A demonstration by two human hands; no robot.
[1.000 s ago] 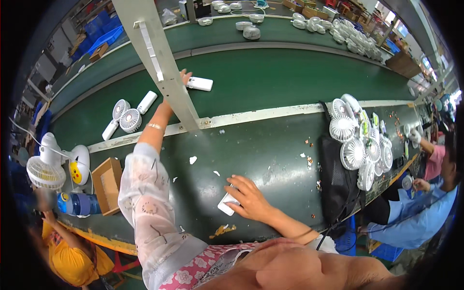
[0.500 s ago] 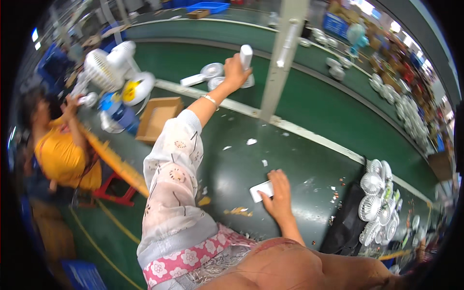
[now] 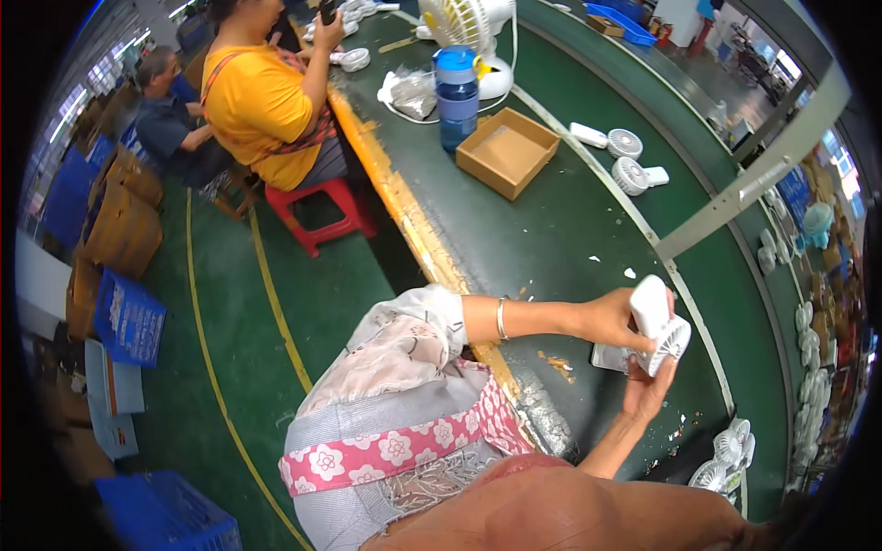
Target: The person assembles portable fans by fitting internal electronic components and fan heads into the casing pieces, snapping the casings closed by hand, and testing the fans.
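Note:
Over the green table, my left hand [image 3: 608,319] is closed on a small white handheld fan [image 3: 651,306], its smooth handle raised and its round grille toward my other hand. From below, my right hand [image 3: 649,393] cups the grille end, fingers curled against it. Just left of my right hand is a flat white piece [image 3: 608,357], partly hidden by the fingers; whether they touch it I cannot make out. Two similar white fans [image 3: 626,143] lie farther off, beside the white strip bordering the belt.
An open cardboard box [image 3: 507,154] and a blue bottle [image 3: 457,99] stand farther along the table, near a larger white fan [image 3: 457,23]. More white fans [image 3: 728,452] pile at lower right. A metal post [image 3: 753,216] slants over the belt. A person in yellow [image 3: 266,101] sits at left.
My left hand has come back from the far strip with the handheld fan. My right hand has risen from the flat white piece to the fan. The whole view has swung left.

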